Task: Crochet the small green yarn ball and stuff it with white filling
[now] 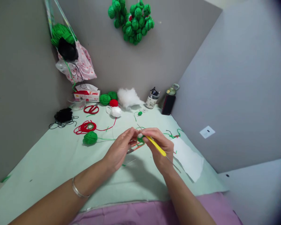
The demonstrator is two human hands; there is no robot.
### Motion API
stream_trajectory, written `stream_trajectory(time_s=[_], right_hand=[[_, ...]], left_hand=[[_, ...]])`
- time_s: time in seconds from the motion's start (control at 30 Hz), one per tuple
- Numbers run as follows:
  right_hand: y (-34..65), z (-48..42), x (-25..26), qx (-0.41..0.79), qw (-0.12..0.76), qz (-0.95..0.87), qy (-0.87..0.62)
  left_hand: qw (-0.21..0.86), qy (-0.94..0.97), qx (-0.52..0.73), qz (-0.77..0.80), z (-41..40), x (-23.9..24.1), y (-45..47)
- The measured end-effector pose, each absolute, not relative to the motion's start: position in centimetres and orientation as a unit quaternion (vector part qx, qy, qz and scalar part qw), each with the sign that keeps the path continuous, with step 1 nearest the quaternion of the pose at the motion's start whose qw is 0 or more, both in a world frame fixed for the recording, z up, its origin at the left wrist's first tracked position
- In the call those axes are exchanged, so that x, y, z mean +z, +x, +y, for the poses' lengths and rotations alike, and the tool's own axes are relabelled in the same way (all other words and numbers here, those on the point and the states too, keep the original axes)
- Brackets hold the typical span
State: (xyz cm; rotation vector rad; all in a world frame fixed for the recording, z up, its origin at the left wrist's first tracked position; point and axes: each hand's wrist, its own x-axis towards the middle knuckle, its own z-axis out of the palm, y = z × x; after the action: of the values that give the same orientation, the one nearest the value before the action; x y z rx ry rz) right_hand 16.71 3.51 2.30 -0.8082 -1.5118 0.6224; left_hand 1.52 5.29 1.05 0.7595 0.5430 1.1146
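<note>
Holding entry, centre of cloth (49, 156):

- Piece (140, 139): small green crocheted lump, soft and ribbed, held in the air between both hands.
- Left hand (120, 149): fingertips pressed together on the piece from its 9 o'clock side. It is the nearer hand, in direct touch. Metal bangle (78, 190) on the wrist.
- Right hand (161, 149): closed around the hook, at 3 o'clock of the piece.
- Hook (155, 146): slim and rigid, with a yellow plastic grip and bare metal ends. Its long axis runs from 10 o'clock at the piece to 4 o'clock past the right wrist. Whether the tip sits inside the piece cannot be told.
- Ball (90, 137): green, wound and rounded, lying at 9 o'clock of the left hand, with a thin strand leading toward the piece.
- Red cord (85, 127): loose flat coil, just beyond the ball at 11 o'clock.
- White sheet (188, 157): flat and matte, at 4 o'clock of the right hand.
</note>
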Motion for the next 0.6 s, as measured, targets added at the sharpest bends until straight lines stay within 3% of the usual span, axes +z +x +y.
stream_trajectory(time_s=[0.1,0.23,0.43,0.5,0.6], right_hand=[[16.6,3.6,2.6,0.256,0.644,-0.624,-0.360],[17.2,3.9,2.5,0.257,0.651,-0.597,-0.392],[17.5,3.9,0.2,0.400,0.662,-0.494,-0.396],[17.0,3.5,-0.4,0.453,0.653,-0.461,-0.394],[15.8,2.9,-0.7,0.500,0.644,-0.440,-0.376]], left_hand=[[0.698,0.445,0.486,0.279,5.4,0.1,1.7],[0.657,0.629,0.345,0.230,5.0,0.2,0.6],[0.516,0.578,0.528,0.348,4.7,1.9,-1.6],[0.543,0.511,0.571,0.343,4.6,2.8,-1.8],[0.719,0.324,0.563,0.247,4.2,4.7,-1.6]])
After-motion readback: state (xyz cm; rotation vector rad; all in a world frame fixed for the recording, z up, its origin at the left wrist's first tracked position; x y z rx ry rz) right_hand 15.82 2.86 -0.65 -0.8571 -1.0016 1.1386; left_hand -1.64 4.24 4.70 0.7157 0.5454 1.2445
